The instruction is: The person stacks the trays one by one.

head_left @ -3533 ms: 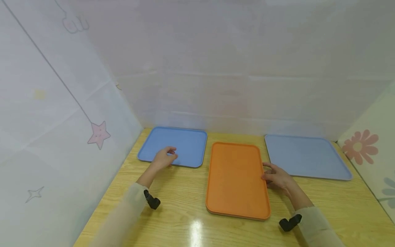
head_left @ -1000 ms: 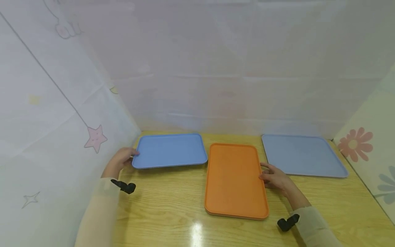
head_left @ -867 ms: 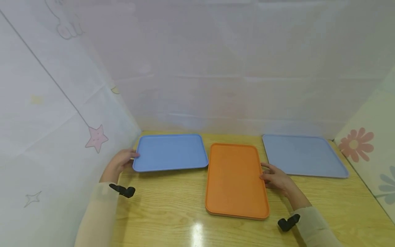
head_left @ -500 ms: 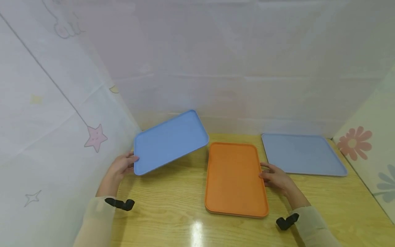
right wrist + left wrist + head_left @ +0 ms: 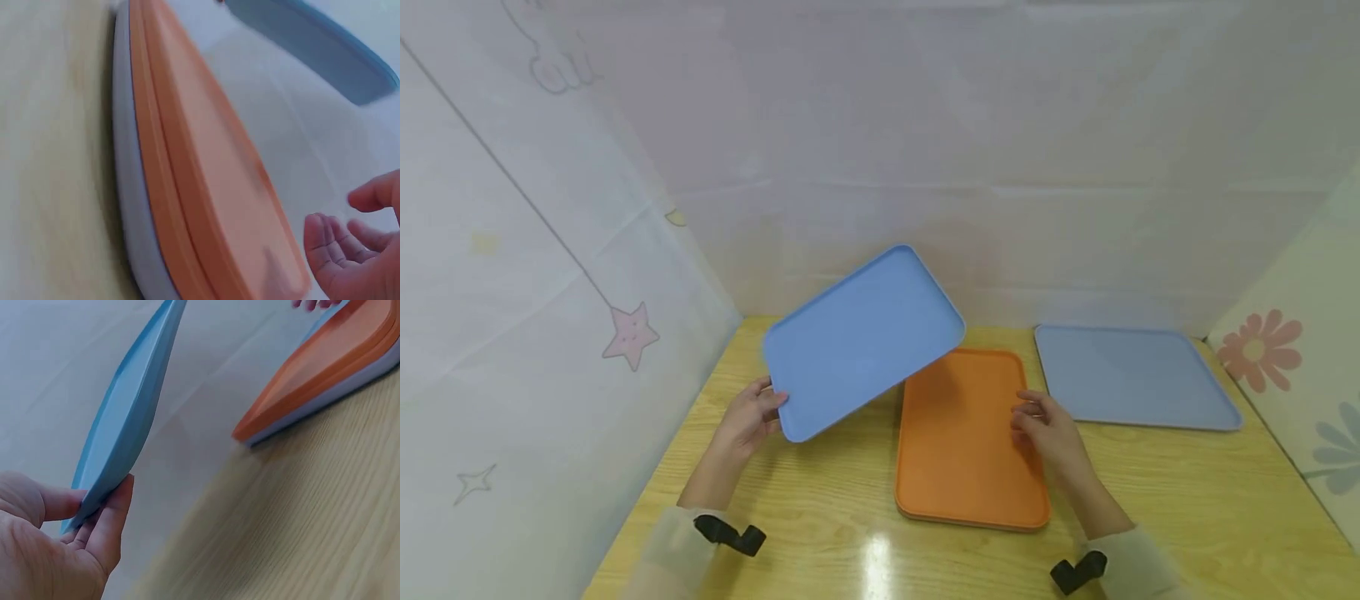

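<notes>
L hand (image 5: 748,421) grips 1 blue tray (image 5: 865,342); R hand (image 5: 1051,432) loose nr prob. 2 stacked orange trays (image 5: 962,454)

Left hand (image 5: 747,418) grips blue tray (image 5: 861,342) at its left edge, tray tilted. Right hand (image 5: 1051,429) over orange tray's (image 5: 962,450) right edge. Grey-blue tray (image 5: 1138,375) flat on wooden table (image 5: 820,508).

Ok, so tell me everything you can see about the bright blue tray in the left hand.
The bright blue tray is a rounded rectangle with a plain, flat face and low raised rim, apparently smooth plastic. It is held above the wooden table, tilted, its face toward the head camera. The left hand pinches its left short edge, thumb on the face, fingers beneath. In the head view its right end overlaps the orange tray; the right wrist view shows them apart.
</notes>
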Action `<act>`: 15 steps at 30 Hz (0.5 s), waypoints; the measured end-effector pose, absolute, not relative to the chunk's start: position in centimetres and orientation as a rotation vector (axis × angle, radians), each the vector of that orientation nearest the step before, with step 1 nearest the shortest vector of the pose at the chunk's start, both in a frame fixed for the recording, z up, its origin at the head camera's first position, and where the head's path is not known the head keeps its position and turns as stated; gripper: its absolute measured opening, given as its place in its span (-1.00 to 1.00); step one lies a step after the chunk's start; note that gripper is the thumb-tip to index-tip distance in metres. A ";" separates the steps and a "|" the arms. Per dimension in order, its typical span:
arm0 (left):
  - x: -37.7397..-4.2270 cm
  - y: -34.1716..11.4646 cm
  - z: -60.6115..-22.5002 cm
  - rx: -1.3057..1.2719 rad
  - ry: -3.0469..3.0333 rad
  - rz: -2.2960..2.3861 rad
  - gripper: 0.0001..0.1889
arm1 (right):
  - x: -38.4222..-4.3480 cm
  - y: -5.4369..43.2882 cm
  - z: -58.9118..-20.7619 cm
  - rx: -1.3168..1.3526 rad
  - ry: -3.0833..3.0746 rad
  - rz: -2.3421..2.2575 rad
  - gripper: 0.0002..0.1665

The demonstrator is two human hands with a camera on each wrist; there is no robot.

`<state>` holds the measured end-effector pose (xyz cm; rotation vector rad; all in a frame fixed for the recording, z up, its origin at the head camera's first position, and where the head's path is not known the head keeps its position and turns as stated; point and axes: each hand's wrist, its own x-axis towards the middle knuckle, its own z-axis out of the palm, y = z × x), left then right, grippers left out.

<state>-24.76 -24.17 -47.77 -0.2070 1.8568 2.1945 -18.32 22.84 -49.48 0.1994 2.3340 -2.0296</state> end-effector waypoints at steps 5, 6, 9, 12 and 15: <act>-23.5 -21.0 -47.8 -0.202 1.838 2.206 -0.34 | -17.6 19.9 -49.2 0.261 2.050 -2.346 -0.40; -23.3 -20.4 -47.8 -0.200 1.834 2.210 -0.35 | -17.5 19.4 -49.1 0.274 2.005 -2.394 -0.42; -22.8 -18.5 -47.6 -0.212 1.823 2.229 -0.39 | -17.1 18.1 -48.8 0.309 1.856 -2.538 -0.49; -22.4 -16.8 -47.5 -0.209 1.810 2.249 -0.40 | -16.8 17.0 -48.6 0.330 1.751 -2.627 -0.50; -21.8 -15.4 -47.7 -0.204 1.796 2.271 -0.43 | -16.4 16.1 -48.6 0.334 1.658 -2.695 -0.45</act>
